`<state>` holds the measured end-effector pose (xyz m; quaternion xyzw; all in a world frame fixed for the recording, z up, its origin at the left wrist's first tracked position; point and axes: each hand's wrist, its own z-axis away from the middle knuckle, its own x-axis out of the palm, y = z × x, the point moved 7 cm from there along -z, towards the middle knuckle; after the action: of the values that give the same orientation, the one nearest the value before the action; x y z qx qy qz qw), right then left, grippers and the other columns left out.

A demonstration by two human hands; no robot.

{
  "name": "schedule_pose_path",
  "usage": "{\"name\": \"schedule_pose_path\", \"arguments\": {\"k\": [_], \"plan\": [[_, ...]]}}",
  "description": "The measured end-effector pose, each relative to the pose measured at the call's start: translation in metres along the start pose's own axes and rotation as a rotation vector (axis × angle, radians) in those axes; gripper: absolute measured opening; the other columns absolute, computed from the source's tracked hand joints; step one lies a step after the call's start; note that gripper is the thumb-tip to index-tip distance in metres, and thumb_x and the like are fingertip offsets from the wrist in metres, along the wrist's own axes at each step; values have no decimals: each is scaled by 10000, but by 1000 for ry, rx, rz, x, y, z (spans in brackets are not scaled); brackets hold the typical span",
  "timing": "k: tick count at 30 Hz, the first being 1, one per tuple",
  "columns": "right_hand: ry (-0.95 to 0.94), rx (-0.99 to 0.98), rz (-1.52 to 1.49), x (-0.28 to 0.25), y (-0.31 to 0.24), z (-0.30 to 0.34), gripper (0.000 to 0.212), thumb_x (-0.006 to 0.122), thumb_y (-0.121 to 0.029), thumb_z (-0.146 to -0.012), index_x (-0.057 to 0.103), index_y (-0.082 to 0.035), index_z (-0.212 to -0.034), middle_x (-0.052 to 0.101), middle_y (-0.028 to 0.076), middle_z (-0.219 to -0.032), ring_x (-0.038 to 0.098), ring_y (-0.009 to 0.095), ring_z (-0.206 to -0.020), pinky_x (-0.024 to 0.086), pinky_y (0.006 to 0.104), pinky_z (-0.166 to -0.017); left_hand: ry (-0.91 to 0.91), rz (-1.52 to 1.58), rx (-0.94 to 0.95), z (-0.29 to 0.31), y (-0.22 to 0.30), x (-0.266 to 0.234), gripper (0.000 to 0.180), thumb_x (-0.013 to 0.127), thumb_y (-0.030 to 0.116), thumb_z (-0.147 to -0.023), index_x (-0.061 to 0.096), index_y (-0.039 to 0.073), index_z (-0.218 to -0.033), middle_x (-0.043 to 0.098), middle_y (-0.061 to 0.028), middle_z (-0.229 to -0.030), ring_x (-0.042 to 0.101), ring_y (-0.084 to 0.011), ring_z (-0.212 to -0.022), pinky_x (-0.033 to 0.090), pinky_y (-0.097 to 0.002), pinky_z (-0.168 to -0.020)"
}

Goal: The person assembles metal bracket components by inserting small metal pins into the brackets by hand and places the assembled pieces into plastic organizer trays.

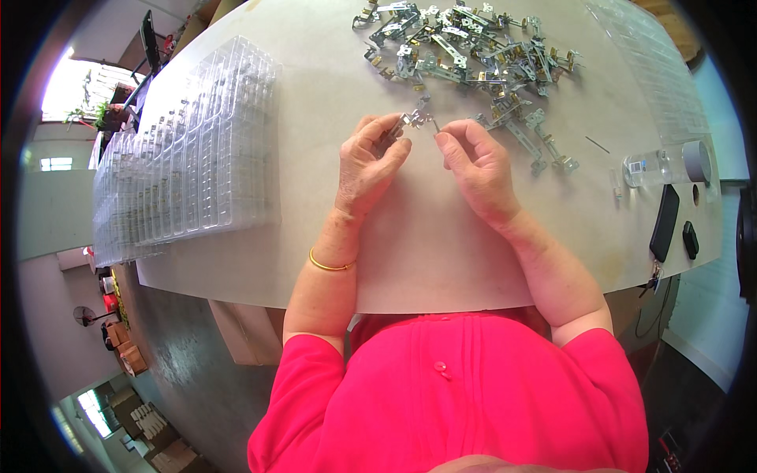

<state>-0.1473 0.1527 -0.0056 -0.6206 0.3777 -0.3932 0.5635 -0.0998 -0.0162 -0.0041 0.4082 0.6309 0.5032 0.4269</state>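
My left hand (364, 167) is closed round a small silver metal bracket (415, 118), gripping it between thumb and fingers just this side of the pile. Beside it, my right hand (481, 172) pinches a thin metal pin (436, 124) between thumb and forefinger. The pin's tip is close to the bracket's right end; whether the two touch I cannot tell. Beyond both hands lies a loose heap of metal brackets (451, 49), silver with some brass-coloured parts. Several of them trail toward my right hand.
Clear plastic trays (244, 150) stand stacked at the left, with more trays (654, 71) at the far right. A thin rod (597, 144), a clear jar with a grey lid (697, 162), a flat black case (665, 225) and a small black fob (691, 240) lie on the right.
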Motion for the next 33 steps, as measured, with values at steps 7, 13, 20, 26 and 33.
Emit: {"name": "schedule_pose_path", "arguments": {"k": [7,13,20,26,33], "plan": [[12,-16,50,0,-1,-1,105,645,-136,-978,642,-31,-971,538,-72,-739,452,11,-671,392,203,-589,0,-58,71,1,2,0,313,685,-39,-877,660,-34,-1189,575,28,-997,562,-39,-872,472,-198,-768],[24,-13,98,-1,-2,-1,96,644,-128,-974,645,-33,-962,543,-69,-732,453,12,-667,395,209,-584,22,-231,162,2,15,0,349,695,-50,-835,681,23,-1176,579,11,-975,554,-43,-802,470,-206,-719],[20,-15,98,-2,2,-2,91,637,-122,-977,638,-33,-996,564,-57,-747,472,20,-664,413,215,-592,10,-371,301,1,22,2,394,672,-79,-782,699,56,-1152,595,-28,-959,554,-64,-708,474,-222,-628],[-15,98,-3,1,-2,-1,139,577,-109,-1004,604,-36,-1120,594,-17,-819,511,38,-673,443,220,-594,-13,-350,316,3,26,5,397,653,-96,-766,715,58,-1127,600,-40,-958,536,-61,-657,473,-227,-596],[-110,288,-207,1,5,-1,177,546,-194,-1025,613,-51,-1104,606,7,-824,536,52,-667,468,227,-578,-34,-358,345,4,29,8,405,650,-109,-748,726,55,-1110,609,-52,-957,555,-75,-653,480,-238,-596]]}}
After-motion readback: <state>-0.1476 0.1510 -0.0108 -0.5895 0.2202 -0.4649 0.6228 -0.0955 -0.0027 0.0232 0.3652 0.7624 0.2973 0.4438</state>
